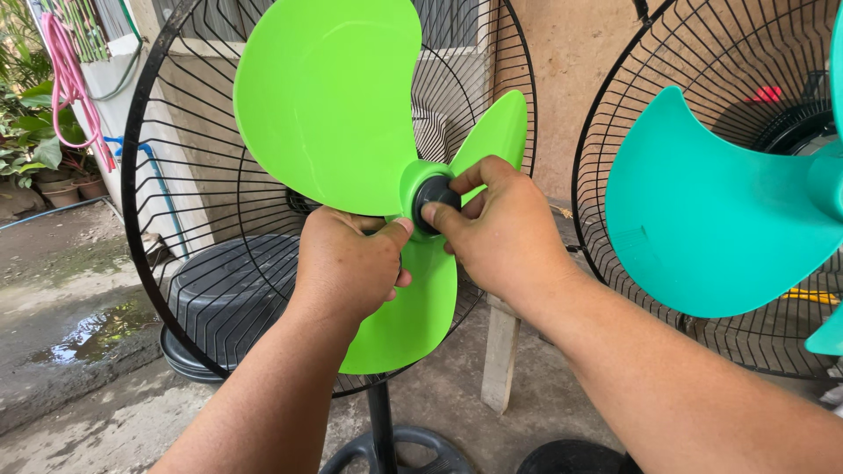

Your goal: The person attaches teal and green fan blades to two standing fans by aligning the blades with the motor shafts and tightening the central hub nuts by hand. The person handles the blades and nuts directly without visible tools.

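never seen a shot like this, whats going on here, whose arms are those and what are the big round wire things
This is one picture from a camera worn on a person's head, looking out over their own two bare arms. No machine is doing the work here.

The big round wire thing in the middle is the black rear guard of a stand fan, with its front cover off. A bright green three-blade propeller sits on the fan's hub. The left hand grips the green blade near the hub. The right hand pinches the dark round cap at the centre between thumb and fingers.

To the right is a second fan with a teal blade in its own black wire guard. Below are the fan's black pole and base, on a concrete floor with a puddle at left. A pink hose hangs on the wall behind.
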